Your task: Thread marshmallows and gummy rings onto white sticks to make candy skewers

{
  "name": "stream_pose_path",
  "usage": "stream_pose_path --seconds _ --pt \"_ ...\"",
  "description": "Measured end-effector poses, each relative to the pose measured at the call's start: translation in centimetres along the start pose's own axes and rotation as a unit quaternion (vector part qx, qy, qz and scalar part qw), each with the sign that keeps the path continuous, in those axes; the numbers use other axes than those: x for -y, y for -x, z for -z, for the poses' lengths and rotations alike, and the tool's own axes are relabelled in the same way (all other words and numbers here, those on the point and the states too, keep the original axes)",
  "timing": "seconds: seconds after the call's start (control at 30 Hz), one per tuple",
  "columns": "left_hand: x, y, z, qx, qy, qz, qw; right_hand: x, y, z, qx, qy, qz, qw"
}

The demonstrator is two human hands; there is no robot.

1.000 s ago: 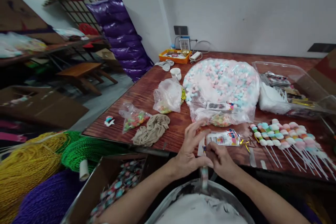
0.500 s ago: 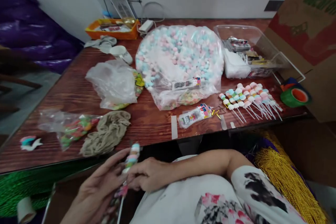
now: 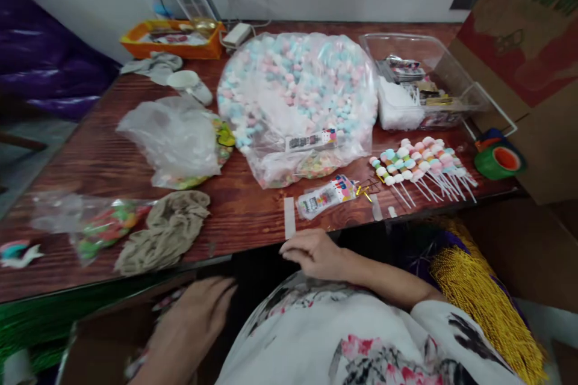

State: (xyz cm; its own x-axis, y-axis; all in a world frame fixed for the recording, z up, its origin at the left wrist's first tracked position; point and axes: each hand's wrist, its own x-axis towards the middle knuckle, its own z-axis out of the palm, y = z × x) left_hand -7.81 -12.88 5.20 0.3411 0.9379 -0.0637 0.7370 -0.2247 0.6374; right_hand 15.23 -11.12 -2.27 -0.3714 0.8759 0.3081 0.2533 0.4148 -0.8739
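Observation:
My left hand (image 3: 196, 316) is low over an open cardboard box (image 3: 102, 337) at the table's front left. It is smeared by motion, with its fingers apart and nothing seen in them. Pale and pink wrapped pieces (image 3: 169, 299) show in the box, partly hidden behind this hand. At the table's front edge, my right hand (image 3: 316, 252) has its fingers loosely bent and apart, just below a strip of clear tape (image 3: 289, 218), with nothing visible in it. Flat printed plastic bags (image 3: 327, 197) and gold twist ties (image 3: 363, 192) lie beyond it. Marshmallow skewers (image 3: 422, 162) are piled to the right.
A large bag of marshmallows (image 3: 298, 84) fills the table's middle back. Bags of gummy candy (image 3: 108, 225), a brown cloth (image 3: 165, 231) and a white cup (image 3: 189, 85) are leftward. Rightward are a clear bin (image 3: 406, 42), green tape (image 3: 490, 162) and a carton (image 3: 537, 150).
The marshmallow skewer has left my hands and is no longer clearly visible. My right hand has moved right to the table edge; my left is over the box. The view has shifted slightly right.

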Motion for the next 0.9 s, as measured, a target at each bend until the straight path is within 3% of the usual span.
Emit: stream_pose_path --seconds 0.13,0.27,0.37,0.47,0.53,0.6,0.7,0.9 --pt "-5.4 -8.6 -6.3 0.036 -0.114 -0.15 0.981 -0.8 3.8 4.6 -0.238 -0.032 -0.094 0.966" --pt "-8.9 -15.2 -11.6 0.082 -0.265 -0.251 0.927 -1.6 8.2 9.5 -0.386 0.082 -0.145 0.907" --pt "-8.7 -17.0 -13.3 0.087 -0.335 -0.263 0.9 -2.3 11.0 12.9 -0.384 0.288 -0.18 0.859" --pt "-6.5 -17.3 -13.2 0.067 -0.328 -0.315 0.888 -3.5 12.1 15.1 -0.309 0.475 -0.244 0.787" --pt "-4.8 -17.4 -12.8 0.049 -0.297 -0.357 0.884 -4.6 11.7 15.6 -0.261 0.537 -0.281 0.751" --pt "-3.4 -17.4 -12.5 0.026 -0.261 -0.386 0.885 -5.5 10.9 15.7 -0.234 0.56 -0.306 0.734" --pt "-2.5 -17.4 -12.4 -0.01 -0.207 -0.38 0.901 -6.0 9.8 15.9 -0.242 0.545 -0.301 0.744" --pt "-3.6 -17.6 -12.5 -0.009 -0.11 -0.315 0.943 -3.4 7.5 19.3 -0.388 0.391 -0.157 0.82"
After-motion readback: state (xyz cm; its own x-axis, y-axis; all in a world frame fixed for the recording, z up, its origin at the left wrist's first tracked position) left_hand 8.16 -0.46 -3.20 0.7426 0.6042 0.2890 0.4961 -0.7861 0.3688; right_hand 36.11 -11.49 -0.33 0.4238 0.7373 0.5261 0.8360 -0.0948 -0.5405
